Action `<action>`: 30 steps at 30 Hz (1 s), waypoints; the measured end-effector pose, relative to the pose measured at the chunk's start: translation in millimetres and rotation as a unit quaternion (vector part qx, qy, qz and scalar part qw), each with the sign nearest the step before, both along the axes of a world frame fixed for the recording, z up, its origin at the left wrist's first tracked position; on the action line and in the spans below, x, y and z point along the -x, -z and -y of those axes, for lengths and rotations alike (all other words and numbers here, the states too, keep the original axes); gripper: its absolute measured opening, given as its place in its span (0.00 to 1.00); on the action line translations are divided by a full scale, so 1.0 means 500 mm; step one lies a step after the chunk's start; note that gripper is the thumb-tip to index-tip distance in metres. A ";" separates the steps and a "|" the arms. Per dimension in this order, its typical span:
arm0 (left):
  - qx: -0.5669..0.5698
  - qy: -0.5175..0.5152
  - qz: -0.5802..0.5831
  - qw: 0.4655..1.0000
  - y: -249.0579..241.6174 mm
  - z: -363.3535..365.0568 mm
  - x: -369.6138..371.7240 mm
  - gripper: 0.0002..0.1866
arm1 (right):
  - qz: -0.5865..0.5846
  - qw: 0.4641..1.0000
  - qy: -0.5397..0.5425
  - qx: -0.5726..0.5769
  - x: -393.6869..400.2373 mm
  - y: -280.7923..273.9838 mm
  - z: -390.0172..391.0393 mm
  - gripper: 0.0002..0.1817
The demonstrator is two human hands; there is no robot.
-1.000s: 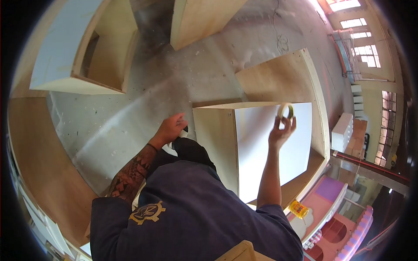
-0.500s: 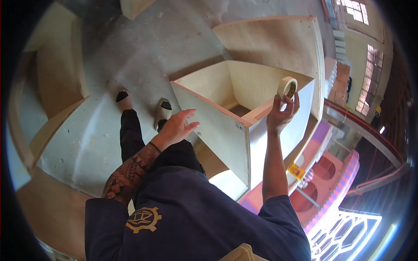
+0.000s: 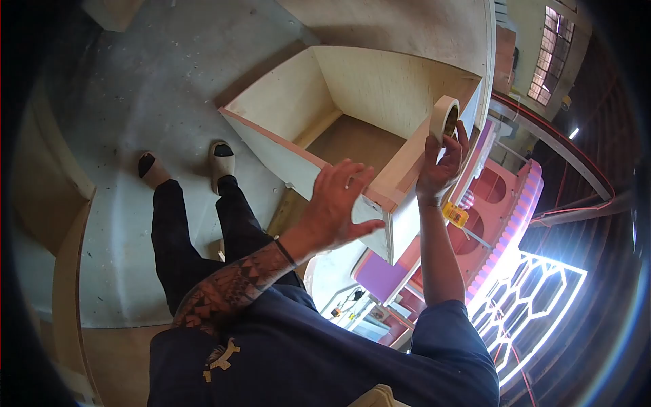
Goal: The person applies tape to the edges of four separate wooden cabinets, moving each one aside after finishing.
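Your right hand (image 3: 439,169) is clamped around a roll of masking tape (image 3: 444,119), fingers pinching its lower rim so the roll stands raised just above the far right corner of the open plywood box (image 3: 352,95). Your left hand (image 3: 337,207) grips nothing: its fingers are spread, the palm at the box's near side panel, though you cannot tell whether it touches. The box sits tilted on the concrete floor (image 3: 169,81), beside your two feet (image 3: 186,165).
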State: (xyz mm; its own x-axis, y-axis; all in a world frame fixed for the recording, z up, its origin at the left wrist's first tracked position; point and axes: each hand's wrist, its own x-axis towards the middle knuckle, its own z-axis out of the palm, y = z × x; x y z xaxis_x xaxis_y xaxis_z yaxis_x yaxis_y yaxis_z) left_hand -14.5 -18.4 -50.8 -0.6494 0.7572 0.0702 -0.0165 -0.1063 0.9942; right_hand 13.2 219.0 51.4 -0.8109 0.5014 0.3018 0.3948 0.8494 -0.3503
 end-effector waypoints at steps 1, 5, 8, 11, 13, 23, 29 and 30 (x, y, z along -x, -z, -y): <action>-0.004 0.003 0.004 1.000 -0.008 -0.012 -0.006 0.50 | 0.004 1.000 0.003 -0.004 -0.001 0.000 0.000 0.11; 0.020 0.029 0.020 0.999 -0.024 -0.036 -0.034 0.53 | 0.008 1.000 0.000 0.018 0.004 -0.005 0.010 0.11; 0.036 0.010 0.028 0.999 -0.031 -0.044 -0.046 0.53 | 0.018 1.000 0.004 0.009 0.007 -0.006 0.016 0.10; 0.035 0.014 0.047 0.998 -0.039 -0.042 -0.042 0.50 | 0.016 1.000 0.012 0.015 0.010 -0.008 0.020 0.11; 0.044 0.024 0.056 0.997 -0.044 -0.043 -0.038 0.49 | 0.012 1.000 0.016 0.018 0.011 -0.006 0.016 0.11; 0.054 0.022 0.031 0.998 -0.041 -0.047 -0.049 0.50 | 0.029 0.999 0.029 -0.021 0.002 -0.004 0.002 0.11; 0.045 0.039 0.033 0.998 -0.042 -0.037 -0.030 0.51 | 0.022 0.999 0.021 -0.023 0.003 -0.004 0.003 0.11; 0.042 0.047 0.036 0.997 -0.043 -0.034 -0.025 0.51 | 0.023 0.999 0.018 -0.032 0.003 -0.003 0.001 0.11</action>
